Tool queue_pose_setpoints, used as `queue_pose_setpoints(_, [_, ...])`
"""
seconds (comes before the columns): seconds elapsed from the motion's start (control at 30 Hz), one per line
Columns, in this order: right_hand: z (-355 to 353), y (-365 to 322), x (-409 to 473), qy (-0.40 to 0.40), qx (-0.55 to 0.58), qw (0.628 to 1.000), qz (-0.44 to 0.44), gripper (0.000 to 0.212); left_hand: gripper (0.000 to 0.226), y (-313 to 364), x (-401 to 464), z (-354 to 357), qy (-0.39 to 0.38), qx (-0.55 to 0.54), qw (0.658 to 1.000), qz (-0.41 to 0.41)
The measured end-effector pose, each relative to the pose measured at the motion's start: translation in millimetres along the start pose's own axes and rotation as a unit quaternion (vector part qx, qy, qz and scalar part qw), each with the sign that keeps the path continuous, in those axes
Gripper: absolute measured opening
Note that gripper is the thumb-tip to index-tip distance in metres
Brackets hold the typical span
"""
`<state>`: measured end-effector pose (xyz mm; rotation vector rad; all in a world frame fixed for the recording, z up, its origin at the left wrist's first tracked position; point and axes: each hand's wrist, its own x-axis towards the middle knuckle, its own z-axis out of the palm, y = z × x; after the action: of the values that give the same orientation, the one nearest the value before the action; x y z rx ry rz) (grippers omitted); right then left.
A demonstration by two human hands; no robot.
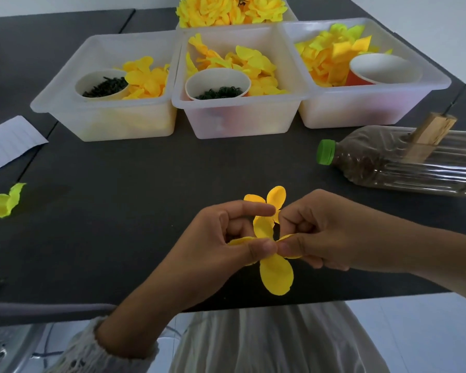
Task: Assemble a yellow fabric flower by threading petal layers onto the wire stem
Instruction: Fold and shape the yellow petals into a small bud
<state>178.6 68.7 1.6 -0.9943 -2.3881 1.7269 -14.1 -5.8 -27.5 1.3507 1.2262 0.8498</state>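
We work at a dark table (145, 168), and most of what the task needs is still sitting in its supplies. Along the far side stand three translucent bins: the left bin (102, 122) holds yellow petals and a paper cup of dark green pieces (102, 86), the middle bin (240, 117) holds more petals and a second cup of green pieces (218, 86), and the right bin (371, 106) holds paler petals with an orange cup (382, 68). Behind them a fourth bin is heaped with finished yellow flowers (232, 9), so earlier blooms look complete. To our right a plastic bottle with a green cap (404, 162) lies on its side, a wooden block (431, 135) on it; a thin dark rod rises behind the block, and we cannot tell whether that is the wire stem. A sheet of paper (8, 144) and a stray greenish petal scrap (3, 201) lie at the left.

Above the near edge, our left hand (226, 238) and right hand (320, 232) both pinch one yellow petal layer (276, 273) at its centre, thumbs meeting, petals fanning above and below. No wire shows between the fingers. We judge this flower barely begun: one layer in hand, apparently being opened or separated, with threading and further layers still ahead.
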Motion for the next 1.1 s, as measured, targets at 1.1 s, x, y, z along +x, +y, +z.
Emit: queue_pose_setpoints(1.1, [19.6, 20.8, 11.2, 0.129, 0.061, 0.990, -0.019, 0.020, 0.025, -14.0, -11.9, 10.1, 0.072, -0.069, 0.994, -0.044])
